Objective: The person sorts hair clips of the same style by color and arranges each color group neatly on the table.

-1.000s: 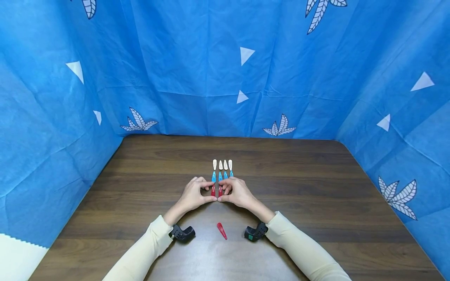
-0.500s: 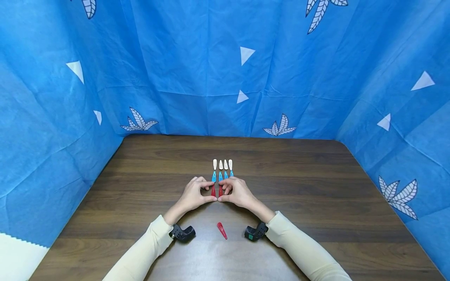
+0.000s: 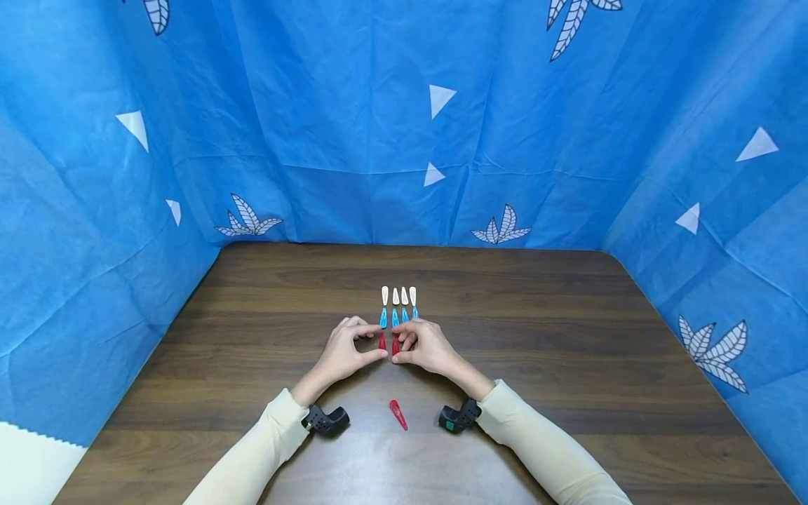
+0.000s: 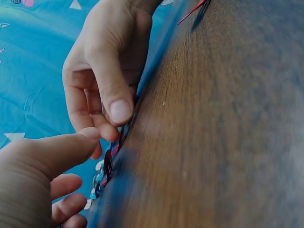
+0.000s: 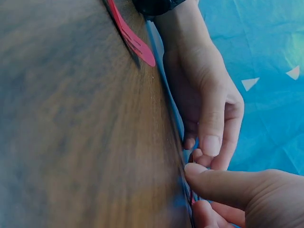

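In the head view, my left hand (image 3: 344,351) is beside a red hair clip (image 3: 381,342) lying on the table, its thumb and forefinger spread apart near the clip's two ends. My right hand (image 3: 429,347) pinches a second red hair clip (image 3: 395,344) lengthwise between thumb and forefinger, low at the tabletop. Beyond both stand blue hair clips (image 3: 383,318) in a row, partly hidden by the right hand, and several cream hair clips (image 3: 385,295) behind those. In the left wrist view, the left thumb (image 4: 78,147) hovers off the red clip (image 4: 108,164).
A loose red hair clip (image 3: 398,414) lies on the wooden table (image 3: 536,315) between the forearms. Black wrist cameras sit at both wrists, the left camera (image 3: 328,421) and the right camera (image 3: 459,416). A blue patterned curtain (image 3: 353,126) encloses the back and sides.
The left thumb and forefinger have drawn slightly left, away from the left red clip, which stays put. The right hand holds nearly still on its clip.
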